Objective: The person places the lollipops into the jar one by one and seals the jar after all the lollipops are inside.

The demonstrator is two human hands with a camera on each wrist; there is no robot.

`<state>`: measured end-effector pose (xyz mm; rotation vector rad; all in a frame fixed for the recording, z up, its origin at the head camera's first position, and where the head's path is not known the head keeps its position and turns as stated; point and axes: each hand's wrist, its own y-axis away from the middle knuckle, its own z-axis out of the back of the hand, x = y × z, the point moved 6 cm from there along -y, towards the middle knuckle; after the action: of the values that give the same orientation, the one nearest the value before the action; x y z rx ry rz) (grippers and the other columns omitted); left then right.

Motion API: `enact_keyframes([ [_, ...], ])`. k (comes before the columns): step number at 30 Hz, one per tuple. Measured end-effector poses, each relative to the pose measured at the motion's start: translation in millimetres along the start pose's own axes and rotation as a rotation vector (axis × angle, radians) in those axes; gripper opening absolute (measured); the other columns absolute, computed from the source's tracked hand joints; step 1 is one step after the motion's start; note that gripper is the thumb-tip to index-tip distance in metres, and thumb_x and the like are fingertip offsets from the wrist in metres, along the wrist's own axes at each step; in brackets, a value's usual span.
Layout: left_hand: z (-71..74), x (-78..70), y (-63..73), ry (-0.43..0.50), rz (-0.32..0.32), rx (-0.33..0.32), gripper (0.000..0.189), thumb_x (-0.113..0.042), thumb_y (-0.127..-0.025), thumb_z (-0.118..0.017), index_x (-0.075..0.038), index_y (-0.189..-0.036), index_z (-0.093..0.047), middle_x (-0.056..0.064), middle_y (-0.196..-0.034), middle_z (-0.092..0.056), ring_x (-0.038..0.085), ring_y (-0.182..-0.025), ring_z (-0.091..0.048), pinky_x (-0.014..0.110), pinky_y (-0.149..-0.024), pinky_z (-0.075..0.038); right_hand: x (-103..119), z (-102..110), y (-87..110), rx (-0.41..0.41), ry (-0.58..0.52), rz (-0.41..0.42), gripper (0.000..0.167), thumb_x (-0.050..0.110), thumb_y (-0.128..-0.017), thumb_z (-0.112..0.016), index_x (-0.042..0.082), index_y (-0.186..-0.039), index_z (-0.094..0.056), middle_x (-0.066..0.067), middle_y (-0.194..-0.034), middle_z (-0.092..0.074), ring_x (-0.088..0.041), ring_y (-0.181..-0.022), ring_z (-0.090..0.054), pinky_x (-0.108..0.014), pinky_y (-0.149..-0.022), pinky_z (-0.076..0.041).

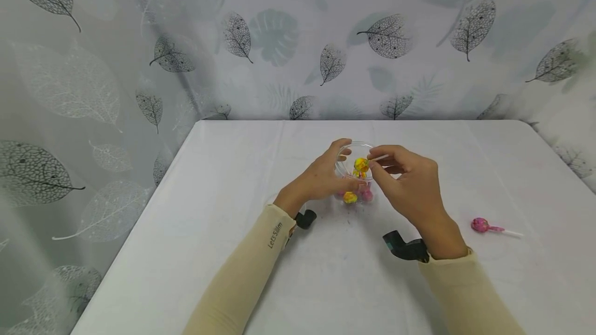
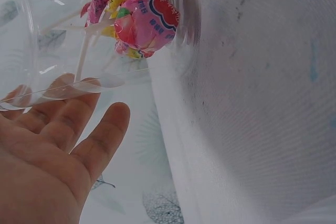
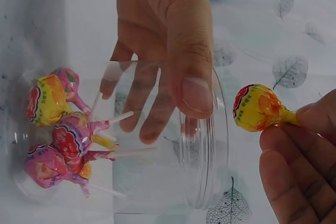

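My left hand (image 1: 321, 176) grips a clear plastic jar (image 3: 203, 182) near its mouth, the thumb on one side and the fingers round the other. Several wrapped lollipops, pink and yellow, lie at the jar's bottom, among them a pink lollipop (image 3: 71, 136) with its white stick towards the mouth. Just outside the mouth, my right hand (image 1: 414, 185) pinches a yellow lollipop (image 3: 257, 108) between thumb and fingers at the base of its wrapper. The candy end faces the jar opening, and its stick is hidden by the fingers. In the left wrist view, the left fingers (image 2: 68, 114) show against the jar wall.
Another pink lollipop (image 1: 479, 225) lies on the white table (image 1: 139, 283) to the right of my right hand, stick pointing right. A leaf-patterned curtain (image 1: 279, 81) hangs behind the table and along its left side.
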<state>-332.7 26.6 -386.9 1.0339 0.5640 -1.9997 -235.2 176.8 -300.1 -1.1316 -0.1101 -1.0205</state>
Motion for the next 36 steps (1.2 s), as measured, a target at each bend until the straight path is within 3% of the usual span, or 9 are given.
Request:
enact_keyframes([
  [7,-0.4,1.3,-0.4,0.018,-0.003,0.003,0.106,-0.049,-0.083,-0.086,-0.033,-0.164,-0.020,0.000,-0.162,-0.043,0.020,-0.148,-0.043,0.057,-0.117,-0.038,-3.3,-7.2,2.7,0.042,-0.006,0.004,0.018,-0.010,-0.087,-0.073,0.001,-0.101,-0.077,-0.011,-0.096,-0.079,-0.026,-0.082,-0.077,-0.005,-0.078,-0.049],
  [11,-0.7,2.7,-0.5,0.023,-0.004,0.006,0.107,-0.051,-0.083,-0.087,-0.034,-0.164,-0.019,0.001,-0.163,-0.042,0.019,-0.149,-0.042,0.058,-0.116,-0.037,-6.3,-9.3,4.4,0.046,0.042,0.010,0.017,-0.008,-0.086,-0.074,0.003,-0.097,-0.078,-0.008,-0.092,-0.079,-0.026,-0.081,-0.075,-0.007,-0.070,-0.045],
  [18,-0.2,1.6,-0.2,0.015,-0.017,0.004,0.106,-0.048,-0.083,-0.087,-0.032,-0.164,-0.020,0.000,-0.161,-0.043,0.021,-0.148,-0.044,0.057,-0.116,-0.038,-9.5,-11.9,5.2,0.069,0.113,0.018,0.015,-0.005,-0.085,-0.074,0.004,-0.096,-0.079,-0.008,-0.088,-0.079,-0.026,-0.082,-0.072,-0.029,-0.059,-0.048],
  [26,0.7,0.8,-0.9,0.008,-0.033,0.005,0.103,-0.042,-0.085,-0.085,-0.032,-0.164,-0.020,0.003,-0.161,-0.043,0.025,-0.148,-0.043,0.056,-0.115,-0.039,-9.0,-12.6,4.7,0.141,0.116,-0.002,0.018,-0.003,-0.087,-0.077,0.002,-0.104,-0.079,-0.011,-0.099,-0.079,-0.032,-0.098,-0.072,-0.051,-0.077,-0.057],
  [36,-0.8,-1.0,0.1,0.027,-0.005,0.002,0.105,-0.046,-0.083,-0.088,-0.033,-0.163,-0.021,0.003,-0.162,-0.043,0.021,-0.148,-0.043,0.058,-0.115,-0.038,-13.9,4.2,2.3,0.136,0.139,-0.046,0.027,-0.003,-0.087,-0.078,0.001,-0.114,-0.076,-0.016,-0.107,-0.077,-0.035,-0.103,-0.069,-0.056,-0.085,-0.056],
])
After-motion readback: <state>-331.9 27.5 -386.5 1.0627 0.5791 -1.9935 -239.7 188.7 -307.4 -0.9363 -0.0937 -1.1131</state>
